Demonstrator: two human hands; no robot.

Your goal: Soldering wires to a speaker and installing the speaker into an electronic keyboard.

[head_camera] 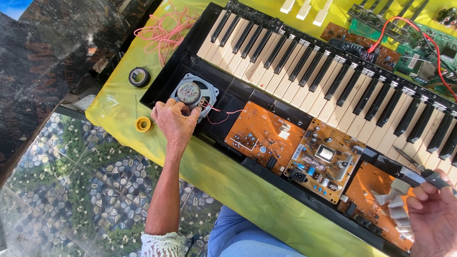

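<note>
- Your left hand (pixel 173 121) is pinching the round speaker (pixel 191 93) at the keyboard's (pixel 304 71) left end; pulling could be snapping its thin red wires (pixel 223 114).
- Your right hand (pixel 431 214) is gripping a dark-handled tool (pixel 419 172); it could be scratching the orange boards (pixel 264 138).

Three orange circuit boards (pixel 264 137) — two tape rolls (pixel 139 76)
</note>
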